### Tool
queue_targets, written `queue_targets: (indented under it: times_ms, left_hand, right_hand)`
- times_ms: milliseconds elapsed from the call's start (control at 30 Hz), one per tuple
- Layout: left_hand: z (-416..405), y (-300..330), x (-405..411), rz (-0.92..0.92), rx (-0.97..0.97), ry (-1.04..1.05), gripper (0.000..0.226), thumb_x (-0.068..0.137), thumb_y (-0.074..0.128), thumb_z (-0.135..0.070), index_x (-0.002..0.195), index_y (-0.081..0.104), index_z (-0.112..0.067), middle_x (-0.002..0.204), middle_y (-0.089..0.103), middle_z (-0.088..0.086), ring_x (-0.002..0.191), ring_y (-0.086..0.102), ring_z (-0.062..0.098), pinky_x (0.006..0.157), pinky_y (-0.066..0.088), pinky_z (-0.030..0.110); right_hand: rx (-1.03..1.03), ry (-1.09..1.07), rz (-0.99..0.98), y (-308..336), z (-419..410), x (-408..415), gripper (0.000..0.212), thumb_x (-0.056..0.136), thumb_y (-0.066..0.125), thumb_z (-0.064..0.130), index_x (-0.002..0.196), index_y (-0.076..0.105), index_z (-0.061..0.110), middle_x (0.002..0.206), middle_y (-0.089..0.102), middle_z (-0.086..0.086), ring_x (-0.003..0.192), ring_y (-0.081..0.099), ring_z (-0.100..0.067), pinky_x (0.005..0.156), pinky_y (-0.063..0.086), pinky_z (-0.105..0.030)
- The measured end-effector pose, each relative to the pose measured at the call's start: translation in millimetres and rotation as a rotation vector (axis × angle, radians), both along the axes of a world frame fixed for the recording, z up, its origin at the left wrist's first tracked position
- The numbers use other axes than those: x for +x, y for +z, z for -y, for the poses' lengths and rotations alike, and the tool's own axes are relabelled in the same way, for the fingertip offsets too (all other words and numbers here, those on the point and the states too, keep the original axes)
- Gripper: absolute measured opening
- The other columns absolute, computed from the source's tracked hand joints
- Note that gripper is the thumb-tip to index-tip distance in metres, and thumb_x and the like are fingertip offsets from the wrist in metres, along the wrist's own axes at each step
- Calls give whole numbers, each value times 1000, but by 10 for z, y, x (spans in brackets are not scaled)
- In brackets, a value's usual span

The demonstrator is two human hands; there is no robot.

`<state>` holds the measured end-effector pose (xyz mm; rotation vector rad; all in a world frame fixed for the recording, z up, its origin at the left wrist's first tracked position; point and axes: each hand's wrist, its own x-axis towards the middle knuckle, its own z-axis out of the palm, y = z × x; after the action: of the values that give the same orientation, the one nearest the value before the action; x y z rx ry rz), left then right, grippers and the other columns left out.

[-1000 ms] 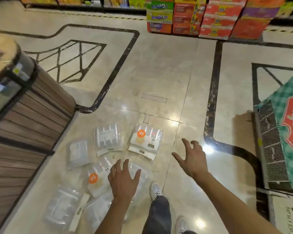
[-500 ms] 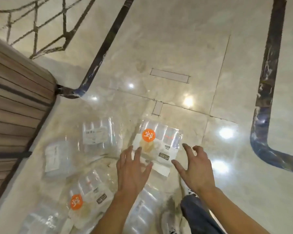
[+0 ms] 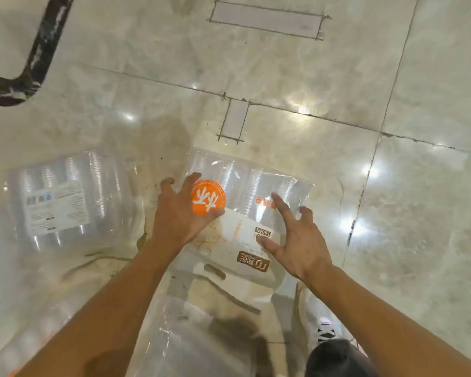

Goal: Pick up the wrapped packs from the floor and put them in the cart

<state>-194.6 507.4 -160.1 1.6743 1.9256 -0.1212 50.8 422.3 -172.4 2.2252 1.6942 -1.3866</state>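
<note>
1. The head camera looked almost straight down at a glossy beige marble floor with thin grout lines and a dark curved inlay at the upper left.
2. A wrapped pack of clear plastic cups lay flat on the floor in the middle of the view, with a round orange sticker and a white printed label on its wrapper.
3. The left hand was spread open over the pack's left side, fingers apart, its fingertips at the sticker's edge; it was not closed on anything, and whether the palm pressed on the wrapper could not be told.
4. The right hand was likewise open over the pack's right side, index finger stretched forward and thumb on or just above the label.
5. A second pack, with a white label, lay on the floor just to the left, apart from both hands.
6. More clear wrapping lay nearer the person, partly under the forearms.
7. A white shoe stood at the lower right beside a dark trouser leg.
</note>
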Motion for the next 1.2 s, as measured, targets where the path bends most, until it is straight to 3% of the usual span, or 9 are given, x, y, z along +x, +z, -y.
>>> queue_targets:
  times_ms: [100, 200, 300, 433, 633, 733, 867, 1033, 1200]
  left_hand:
    - [-65, -154, -40, 78, -3, 39, 105, 55, 87, -70, 144, 36, -50, 146, 31, 13, 127, 51, 33, 97, 51, 41]
    - [52, -147, -7, 143, -14, 71, 108, 50, 88, -72, 142, 35, -55, 133, 29, 3, 124, 51, 28, 99, 48, 35]
    - [215, -76, 81, 176, -57, 46, 113, 44, 80, -83, 143, 29, -61, 131, 29, 0, 126, 47, 27, 108, 46, 42]
    - [346, 126, 359, 270, -146, 93, 114, 46, 83, -81, 141, 21, -73, 140, 39, 1, 134, 37, 24, 112, 40, 48]
    - [391, 745, 897, 433, -91, 119, 109, 47, 92, -68, 138, 31, -70, 129, 30, -5, 127, 41, 16, 108, 42, 32]
    - [317, 1339, 1167, 448, -54, 56, 109, 51, 93, -65, 141, 31, -66, 130, 26, -8, 121, 45, 12, 99, 43, 21]
    - [280, 2561, 1529, 414, 21, -29, 108, 55, 89, -69, 144, 27, -64, 129, 22, -11, 120, 45, 13, 93, 43, 18]
    - [448, 4250, 1978, 472, 74, -145, 109, 55, 83, -77, 147, 24, -62, 132, 21, -12, 123, 48, 18, 98, 52, 28]
    - [1028, 5860, 2425, 527, 143, -328, 107, 58, 83, -75, 145, 21, -63, 131, 21, -11, 123, 46, 20, 97, 56, 39]
  right_hand:
    - [30, -90, -80, -106, -55, -28, 98, 81, 71, 65, 153, 4, 59, 154, 22, -16, 119, 59, -35, 104, 46, -38]
    - [92, -154, -87, -104, -89, -29, 90, 79, 73, 64, 148, 16, 58, 148, 26, -13, 129, 49, -35, 108, 44, -38]
    - [115, -211, -47, 22, -146, 72, 87, 75, 71, 70, 146, 22, 55, 144, 28, -13, 129, 47, -36, 107, 47, -42]
    - [110, -222, 72, 361, -170, 271, 91, 73, 69, 75, 149, 24, 51, 148, 27, -16, 138, 37, -34, 103, 48, -44]
    - [178, -383, 114, 1012, -29, 665, 93, 68, 69, 79, 146, 30, 49, 146, 31, -18, 138, 35, -38, 105, 49, -52]
    - [226, -452, 116, 1607, 2, 869, 93, 65, 70, 80, 144, 30, 51, 147, 32, -18, 135, 41, -40, 100, 52, -51]
    - [249, -480, 134, 2862, 39, 1190, 95, 66, 64, 84, 147, 25, 54, 151, 29, -17, 137, 40, -37, 100, 50, -46]
    - [361, -534, 220, 4714, 391, 1624, 95, 68, 64, 82, 149, 26, 52, 144, 34, -17, 138, 38, -36, 103, 48, -47]
    - [482, -662, 353, 6345, 1332, 1849, 94, 69, 64, 82, 150, 31, 47, 128, 43, -16, 123, 45, -36, 97, 48, -46]
